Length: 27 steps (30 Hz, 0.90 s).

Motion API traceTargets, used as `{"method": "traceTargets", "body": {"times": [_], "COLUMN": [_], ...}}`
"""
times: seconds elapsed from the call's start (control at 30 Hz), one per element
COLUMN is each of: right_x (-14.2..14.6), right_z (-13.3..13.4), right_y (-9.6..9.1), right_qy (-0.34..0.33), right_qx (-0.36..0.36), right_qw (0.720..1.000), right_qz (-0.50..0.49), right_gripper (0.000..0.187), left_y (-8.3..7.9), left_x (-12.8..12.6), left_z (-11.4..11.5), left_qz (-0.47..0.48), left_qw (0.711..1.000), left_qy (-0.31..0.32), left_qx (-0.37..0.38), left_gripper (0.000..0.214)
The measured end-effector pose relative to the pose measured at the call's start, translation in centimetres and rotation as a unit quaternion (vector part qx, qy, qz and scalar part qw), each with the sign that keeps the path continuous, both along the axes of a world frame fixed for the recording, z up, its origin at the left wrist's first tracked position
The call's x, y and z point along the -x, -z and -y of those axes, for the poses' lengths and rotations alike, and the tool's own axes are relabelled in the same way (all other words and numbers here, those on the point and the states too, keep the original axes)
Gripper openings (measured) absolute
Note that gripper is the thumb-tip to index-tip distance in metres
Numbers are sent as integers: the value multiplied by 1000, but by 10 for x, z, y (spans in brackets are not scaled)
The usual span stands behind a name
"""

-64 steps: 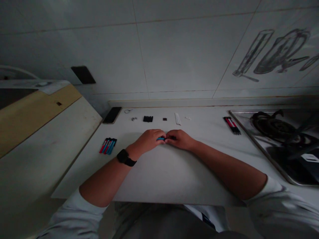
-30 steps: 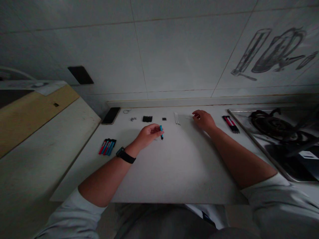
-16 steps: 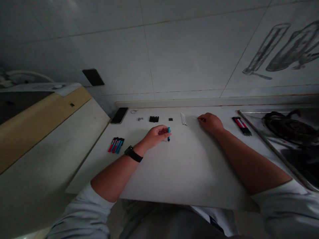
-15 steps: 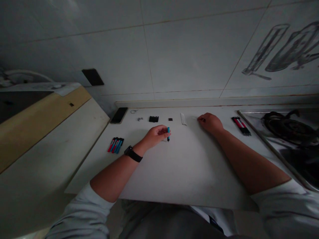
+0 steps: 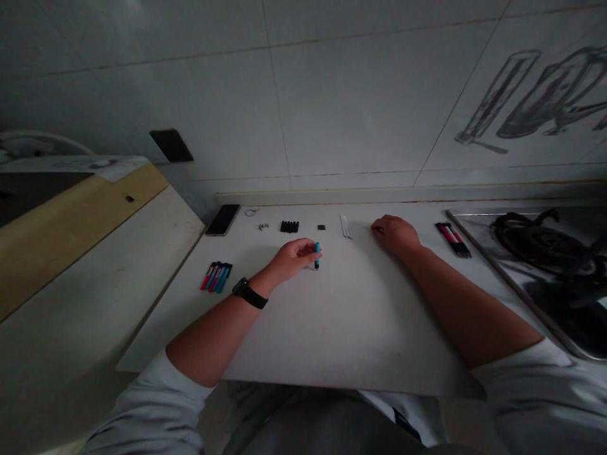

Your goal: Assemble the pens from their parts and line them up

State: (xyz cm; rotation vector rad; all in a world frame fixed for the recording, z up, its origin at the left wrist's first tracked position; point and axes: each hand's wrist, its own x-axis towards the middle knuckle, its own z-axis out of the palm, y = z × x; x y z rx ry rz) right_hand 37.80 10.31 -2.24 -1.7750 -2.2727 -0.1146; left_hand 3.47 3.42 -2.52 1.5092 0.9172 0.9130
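Note:
My left hand (image 5: 294,259) pinches a small blue-and-black pen barrel (image 5: 317,253), held upright just above the white tabletop. To its right, my right hand (image 5: 396,234) rests on the table with curled fingers pressed together; whatever is between the fingertips is too small to make out. Thin white refills (image 5: 346,227) lie left of that hand. Further left in the same row are a few tiny dark pieces (image 5: 321,227), black pen parts (image 5: 289,226) and small springs (image 5: 263,226). Red and blue pen barrels (image 5: 216,277) lie side by side near my left wrist.
A phone (image 5: 222,220) lies at the table's back left, beside a thin ring (image 5: 250,213). Red, white and black pens (image 5: 454,239) lie at the right by the gas stove (image 5: 545,246). The tiled wall (image 5: 351,114) closes off the back, and a cabinet-like box (image 5: 95,253) stands left.
The whole view has shifted slightly, so everything sits a little further left. Both hands keep nearly the same pose and place on the table, with the blue pen barrel still pinched.

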Motion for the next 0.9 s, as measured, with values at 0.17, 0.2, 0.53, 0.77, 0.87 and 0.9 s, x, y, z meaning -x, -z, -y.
{"method": "traceTargets", "body": {"times": [0.17,0.2,0.53,0.77,0.87,0.9], "right_x": [7,8,20,28,34,37], "right_z": [8,9,10,19,22,24], "right_y": [-10,-11,-10,-20,-23,-25], "right_qy": [-17,-17,-92,-88,-103,-114], "right_qx": [17,25,79,63,29,17], "right_qw": [998,997,988,994,993,990], "right_qz": [64,71,93,25,-55,-86], "right_gripper": [27,28,24,18,21,22], "left_y": [0,0,2,6,6,5], "left_x": [0,0,0,1,1,2], "left_z": [0,0,-2,-3,-3,-2], "left_qz": [7,8,2,2,-20,-33], "left_qw": [1000,1000,1000,1000,998,996], "left_qy": [2,1,-9,-9,-22,-29], "left_qx": [-1,0,10,-15,-55,-77], "left_gripper": [32,32,32,30,26,24]}}
